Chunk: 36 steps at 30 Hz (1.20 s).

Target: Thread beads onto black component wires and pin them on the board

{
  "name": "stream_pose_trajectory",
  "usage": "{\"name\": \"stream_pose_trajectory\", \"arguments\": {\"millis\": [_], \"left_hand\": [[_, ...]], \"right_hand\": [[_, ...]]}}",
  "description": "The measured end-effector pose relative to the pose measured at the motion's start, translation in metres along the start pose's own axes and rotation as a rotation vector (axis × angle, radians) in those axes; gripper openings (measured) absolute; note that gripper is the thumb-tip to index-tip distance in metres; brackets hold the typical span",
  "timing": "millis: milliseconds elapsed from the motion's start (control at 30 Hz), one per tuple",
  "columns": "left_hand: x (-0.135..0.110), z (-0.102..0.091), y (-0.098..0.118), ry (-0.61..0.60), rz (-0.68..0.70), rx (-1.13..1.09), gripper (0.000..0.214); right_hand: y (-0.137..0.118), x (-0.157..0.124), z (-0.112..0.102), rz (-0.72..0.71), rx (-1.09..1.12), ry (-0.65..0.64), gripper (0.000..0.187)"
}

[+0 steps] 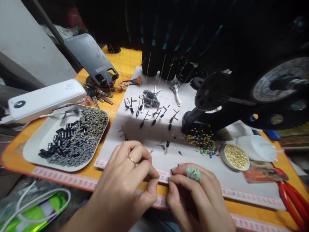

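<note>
My left hand (127,180) and my right hand (193,193) meet at the near edge of a white sheet (145,129) on the orange table. Both have their fingers curled and pinched together, fingertips almost touching. What they pinch is too small to make out. My left hand wears a gold ring, my right a green ring. Small finished pieces with dark tips (154,116) lie scattered on the sheet just beyond my fingers.
A white tray (36,145) of grey and black tubes sits left. A white power bank (45,98), a phone stand (96,64) and keys lie behind it. Coloured beads (202,141), a dish of gold beads (236,157), red scissors (292,199) and a black geared machine (217,93) stand right.
</note>
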State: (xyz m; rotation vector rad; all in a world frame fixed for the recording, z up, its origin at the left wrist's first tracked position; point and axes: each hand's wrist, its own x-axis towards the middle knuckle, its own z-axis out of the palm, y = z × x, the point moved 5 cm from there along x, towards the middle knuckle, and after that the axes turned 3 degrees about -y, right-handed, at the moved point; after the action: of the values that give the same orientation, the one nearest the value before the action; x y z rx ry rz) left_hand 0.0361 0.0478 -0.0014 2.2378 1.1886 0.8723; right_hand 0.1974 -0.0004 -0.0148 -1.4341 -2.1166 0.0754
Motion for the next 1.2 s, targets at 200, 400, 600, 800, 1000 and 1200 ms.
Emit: {"name": "stream_pose_trajectory", "arguments": {"millis": [200,400,600,800,1000,1200], "left_hand": [[0.001,0.000,-0.001,0.004,-0.012,-0.003,0.018],[0.000,0.000,-0.001,0.029,0.009,0.014,0.017],[-0.001,0.000,-0.001,0.030,0.025,0.039,0.018],[-0.001,0.001,-0.001,0.031,0.017,0.066,0.019],[-0.001,0.001,0.000,0.024,0.000,0.059,0.020],[-0.001,0.001,-0.001,0.037,-0.005,0.053,0.020]], "right_hand": [[-0.002,-0.001,0.002,-0.009,0.005,0.002,0.018],[0.001,-0.003,-0.001,0.002,-0.006,0.032,0.019],[0.006,-0.009,-0.007,0.038,-0.013,0.045,0.021],[0.009,-0.014,-0.011,0.052,-0.027,0.075,0.020],[0.007,-0.015,-0.013,0.101,0.003,0.119,0.018],[0.008,-0.014,-0.012,0.091,0.004,0.116,0.017]]}}
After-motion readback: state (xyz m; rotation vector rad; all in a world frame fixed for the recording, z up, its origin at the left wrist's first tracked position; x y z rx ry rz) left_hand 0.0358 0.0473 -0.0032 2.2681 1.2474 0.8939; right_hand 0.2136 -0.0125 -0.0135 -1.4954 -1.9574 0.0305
